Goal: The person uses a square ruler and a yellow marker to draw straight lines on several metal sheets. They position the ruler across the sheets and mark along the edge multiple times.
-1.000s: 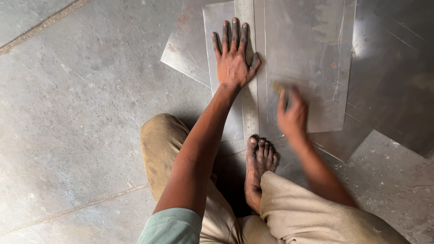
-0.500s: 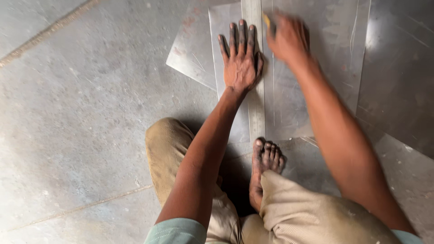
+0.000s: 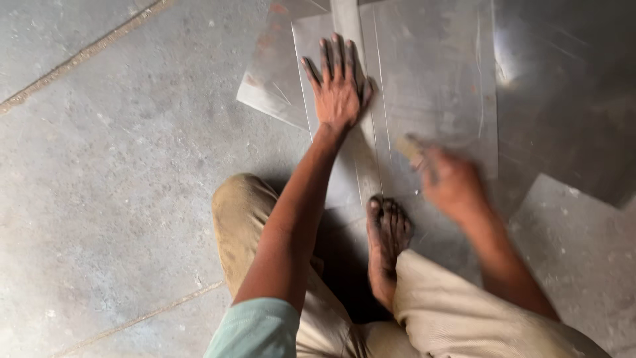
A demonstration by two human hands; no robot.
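Our left hand point(image 3: 339, 85) lies flat, fingers spread, pinning the straightedge point(image 3: 354, 132) on the metal sheet point(image 3: 437, 73). Right hand point(image 3: 450, 180), blurred, grips a small scriber point(image 3: 407, 144) beside it; scored lines show, more seemingly remaining.

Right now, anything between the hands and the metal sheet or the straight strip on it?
Nothing visible. The left hand lies flat on the straight strip and metal sheet, fingers spread. The right hand, motion-blurred, holds a small tool right beside the strip. A bare foot rests on the sheet's near end, short of both hands.
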